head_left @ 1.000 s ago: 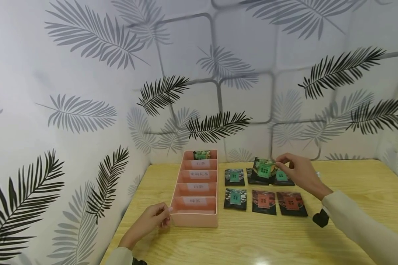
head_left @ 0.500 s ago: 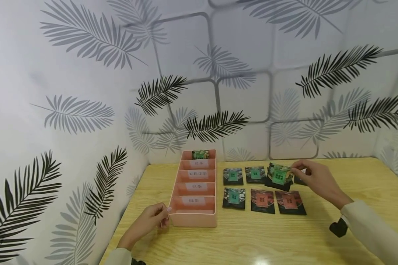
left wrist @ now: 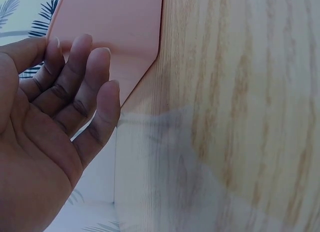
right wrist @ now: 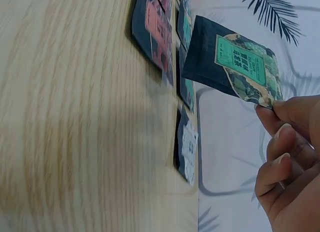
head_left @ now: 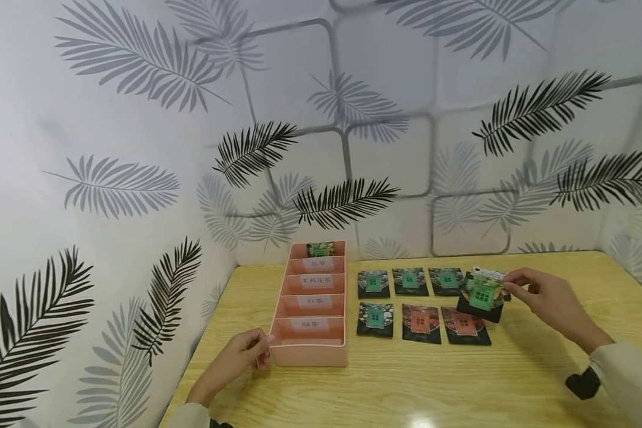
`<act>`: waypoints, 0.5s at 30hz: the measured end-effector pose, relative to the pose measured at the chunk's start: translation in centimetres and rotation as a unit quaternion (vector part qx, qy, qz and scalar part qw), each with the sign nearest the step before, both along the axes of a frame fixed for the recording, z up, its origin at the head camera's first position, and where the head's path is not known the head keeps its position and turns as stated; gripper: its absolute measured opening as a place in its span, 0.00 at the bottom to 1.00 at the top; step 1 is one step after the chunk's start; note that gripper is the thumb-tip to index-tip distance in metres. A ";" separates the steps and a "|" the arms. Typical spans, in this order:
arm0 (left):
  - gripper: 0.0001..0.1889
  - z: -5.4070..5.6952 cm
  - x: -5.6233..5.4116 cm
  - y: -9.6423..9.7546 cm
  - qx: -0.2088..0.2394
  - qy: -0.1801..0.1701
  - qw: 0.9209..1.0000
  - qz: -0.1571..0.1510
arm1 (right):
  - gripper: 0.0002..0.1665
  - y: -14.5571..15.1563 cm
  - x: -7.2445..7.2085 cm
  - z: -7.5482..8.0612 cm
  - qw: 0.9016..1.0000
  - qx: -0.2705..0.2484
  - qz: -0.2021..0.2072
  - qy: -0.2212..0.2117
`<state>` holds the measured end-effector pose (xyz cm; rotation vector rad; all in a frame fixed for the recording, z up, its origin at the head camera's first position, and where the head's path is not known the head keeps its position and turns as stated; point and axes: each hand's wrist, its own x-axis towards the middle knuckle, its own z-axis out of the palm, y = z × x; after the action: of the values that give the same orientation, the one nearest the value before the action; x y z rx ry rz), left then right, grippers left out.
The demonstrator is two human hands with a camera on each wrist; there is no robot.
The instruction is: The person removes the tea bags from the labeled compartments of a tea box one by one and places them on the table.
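In the head view my right hand (head_left: 553, 303) pinches a black tea sachet (head_left: 482, 296) with a green label by its edge. In the right wrist view this tea sachet (right wrist: 240, 64) hangs tilted above the table, thumb and index finger at its corner. My left hand (head_left: 242, 355) holds the front left corner of a pink divided box (head_left: 308, 356). The left wrist view has thumb and index finger at the box rim, other fingers loosely bent beside its wall. One green sachet (head_left: 320, 249) stands in the box's rear compartment; paper labels mark the dividers.
Right of the box, several sachets lie in two rows on the wooden table (head_left: 406, 386): green-labelled ones (head_left: 409, 280) behind, a green (head_left: 375, 319) and two red ones (head_left: 421, 323) in front. A whitish sachet (right wrist: 188, 152) lies partly behind the held one. A leaf-patterned wall (head_left: 278, 71) borders the table.
My right hand has carried the tea sachet rightward over the back row, uncovering the green-labelled sachets beneath its path. My left hand has stayed at the box corner.
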<state>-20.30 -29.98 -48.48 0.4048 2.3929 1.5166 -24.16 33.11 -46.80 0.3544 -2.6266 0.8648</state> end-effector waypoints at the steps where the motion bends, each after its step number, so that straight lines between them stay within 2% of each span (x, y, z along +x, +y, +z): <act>1: 0.23 0.0 0.0 0.0 0.000 0.001 1.000 0.000 | 0.10 0.4 0.1 -0.1 1.000 0.001 -0.001 -0.009; 11: 0.23 -0.1 0.0 -0.1 0.008 -0.005 1.000 -0.003 | 0.19 3.2 1.3 -0.6 0.994 -0.004 -0.012 -0.112; 15: 0.23 -0.2 -0.1 -0.1 0.010 -0.008 1.000 0.000 | 0.21 3.8 1.4 -0.9 0.990 -0.008 -0.011 -0.141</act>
<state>-20.35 -30.04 -48.64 0.3962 2.3663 1.5393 -22.74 36.87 -47.68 0.2122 -2.8712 0.9932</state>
